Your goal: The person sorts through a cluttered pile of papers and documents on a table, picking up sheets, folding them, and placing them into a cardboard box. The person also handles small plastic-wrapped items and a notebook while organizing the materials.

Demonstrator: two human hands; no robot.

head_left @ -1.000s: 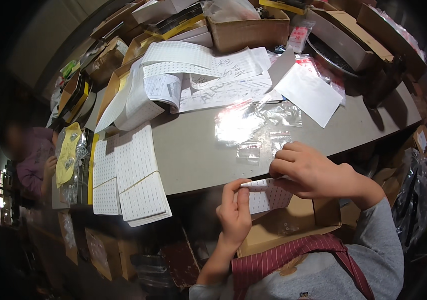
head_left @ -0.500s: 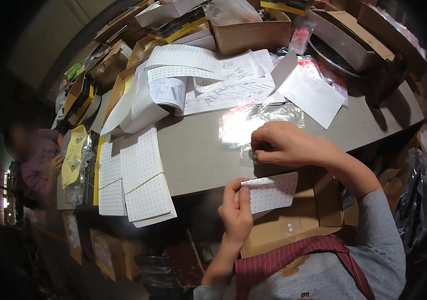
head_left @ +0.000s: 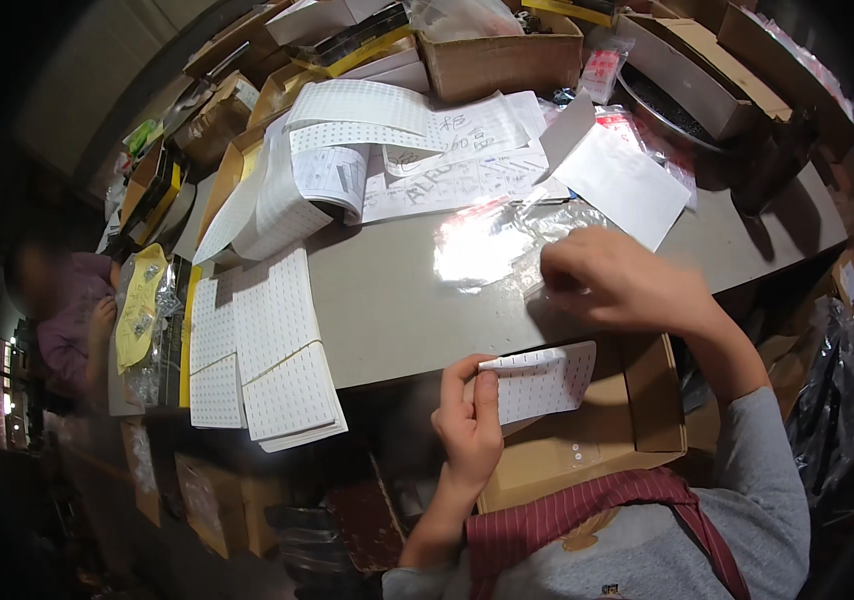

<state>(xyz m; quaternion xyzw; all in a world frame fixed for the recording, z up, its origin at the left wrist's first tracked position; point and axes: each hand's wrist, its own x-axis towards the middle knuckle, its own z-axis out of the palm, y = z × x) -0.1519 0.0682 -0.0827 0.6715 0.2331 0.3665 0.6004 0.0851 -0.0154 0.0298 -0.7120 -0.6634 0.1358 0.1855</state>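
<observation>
My left hand point(head_left: 472, 425) grips a white sheet of small printed labels point(head_left: 547, 385) by its left edge, thumb on top, over an open cardboard box point(head_left: 522, 478). Above the grey table, my right hand point(head_left: 627, 285) is curled with its fingers drawn in. Its fingertips are slightly blurred, and what they hold, if anything, is hidden. Clear plastic bags point(head_left: 497, 250) lie under and beside that hand, shining in the light. In the cardboard box, a small clear bag point(head_left: 579, 455) shows white round bits.
Stacks of label sheets point(head_left: 287, 370), one banded, overhang the table's front left edge. More label sheets point(head_left: 257, 215) and papers point(head_left: 467, 180) lie behind. Cardboard boxes point(head_left: 502, 65) line the back. A white paper point(head_left: 622, 180) lies far right. Another person point(head_left: 72, 310) sits at left.
My right hand has moved right and slightly away, off the spot by the small clear bag near the table's front. My left hand keeps its hold; the label sheet's rolled top edge looks flatter.
</observation>
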